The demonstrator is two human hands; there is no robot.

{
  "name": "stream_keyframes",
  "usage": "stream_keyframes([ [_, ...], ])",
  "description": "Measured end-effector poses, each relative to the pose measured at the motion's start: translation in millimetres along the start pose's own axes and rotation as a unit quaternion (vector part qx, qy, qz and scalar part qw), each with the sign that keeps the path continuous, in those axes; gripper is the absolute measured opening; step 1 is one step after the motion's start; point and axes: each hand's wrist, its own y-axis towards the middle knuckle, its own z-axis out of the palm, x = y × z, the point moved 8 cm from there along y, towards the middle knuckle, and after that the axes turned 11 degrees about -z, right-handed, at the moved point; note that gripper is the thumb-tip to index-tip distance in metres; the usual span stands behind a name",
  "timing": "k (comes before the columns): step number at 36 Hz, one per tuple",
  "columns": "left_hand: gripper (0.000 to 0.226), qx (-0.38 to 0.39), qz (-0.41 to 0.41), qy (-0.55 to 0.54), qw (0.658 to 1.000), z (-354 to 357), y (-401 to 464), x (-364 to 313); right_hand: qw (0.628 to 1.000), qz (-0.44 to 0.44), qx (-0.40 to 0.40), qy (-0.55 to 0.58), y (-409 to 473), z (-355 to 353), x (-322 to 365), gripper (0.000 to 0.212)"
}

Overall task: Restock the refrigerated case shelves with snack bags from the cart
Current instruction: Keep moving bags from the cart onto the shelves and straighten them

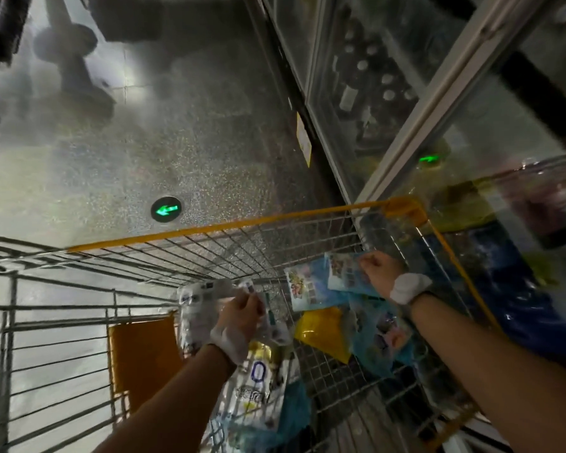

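Observation:
A wire shopping cart (229, 228) with a yellow rim stands below me, with snack bags inside. My left hand (239, 313) grips a white and clear snack bag (196, 308) over the cart's middle. My right hand (378, 268) pinches the top of a light blue snack bag (343, 273) near the cart's far right corner. Another blue bag (307, 289) leans beside it. A yellow bag (324, 331), more blue bags (379, 341) and a white bag (258, 387) lie lower in the cart. The refrigerated case (389, 80) with glass doors runs along the right.
The cart's orange child-seat flap (141, 358) is at the lower left. A speckled floor with a green arrow marker (165, 209) stretches ahead. A dark stand base (76, 76) sits at the far left. The case's metal door frame (438, 103) angles down to the cart's corner.

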Motion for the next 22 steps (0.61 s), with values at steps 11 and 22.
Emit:
stream_keyframes([
  [11,0.037,-0.04,-0.104,-0.205,0.972,38,46,37,0.796,-0.268,0.269,-0.472,68,79,-11,0.059],
  [22,0.032,-0.024,-0.122,-0.212,0.969,61,51,56,0.459,-0.422,0.324,-0.712,78,125,-23,0.047],
])
